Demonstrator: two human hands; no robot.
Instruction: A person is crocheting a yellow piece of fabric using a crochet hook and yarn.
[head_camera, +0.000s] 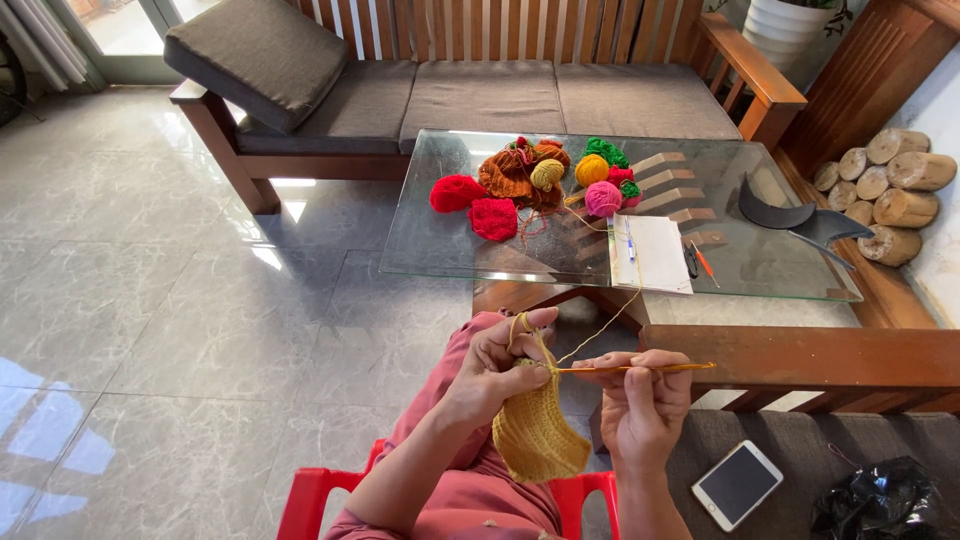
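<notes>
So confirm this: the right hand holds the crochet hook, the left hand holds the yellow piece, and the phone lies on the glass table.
Wrong on one point: the phone lies on the grey seat cushion beside the person, not on the glass table. The head view shows it. The rest stands: the right hand holds the crochet hook, the left hand the yellow piece.

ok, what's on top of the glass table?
On the glass table: balls of yarn in red, brown, mustard, green and pink, a white notepad with a pen, and a red pen. Whatever lies beneath the brown yarn heap is covered.
</notes>
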